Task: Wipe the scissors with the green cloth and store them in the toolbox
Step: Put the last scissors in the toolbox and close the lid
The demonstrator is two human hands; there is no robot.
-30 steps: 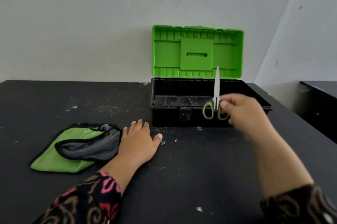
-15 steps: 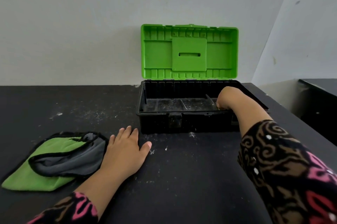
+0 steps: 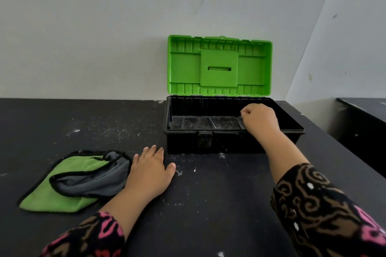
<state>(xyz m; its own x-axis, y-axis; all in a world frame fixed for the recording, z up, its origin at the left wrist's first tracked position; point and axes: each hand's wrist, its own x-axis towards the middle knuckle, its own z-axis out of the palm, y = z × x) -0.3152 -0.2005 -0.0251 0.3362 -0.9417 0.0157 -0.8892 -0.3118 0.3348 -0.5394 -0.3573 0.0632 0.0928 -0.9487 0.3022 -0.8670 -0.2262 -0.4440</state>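
Well, the right grip (image 3: pixel 259 120) is curled inside the open toolbox (image 3: pixel 234 141); the scissors are hidden, so I cannot tell if it holds them. The left grip (image 3: pixel 149 170) lies flat before the toolbox, beside the green cloth (image 3: pixel 62 194).

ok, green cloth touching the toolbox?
Apart. Head view shows the left hand flat on the table between green cloth and toolbox.

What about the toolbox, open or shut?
The toolbox is open: its green lid stands upright at the back, and the right hand reaches inside.
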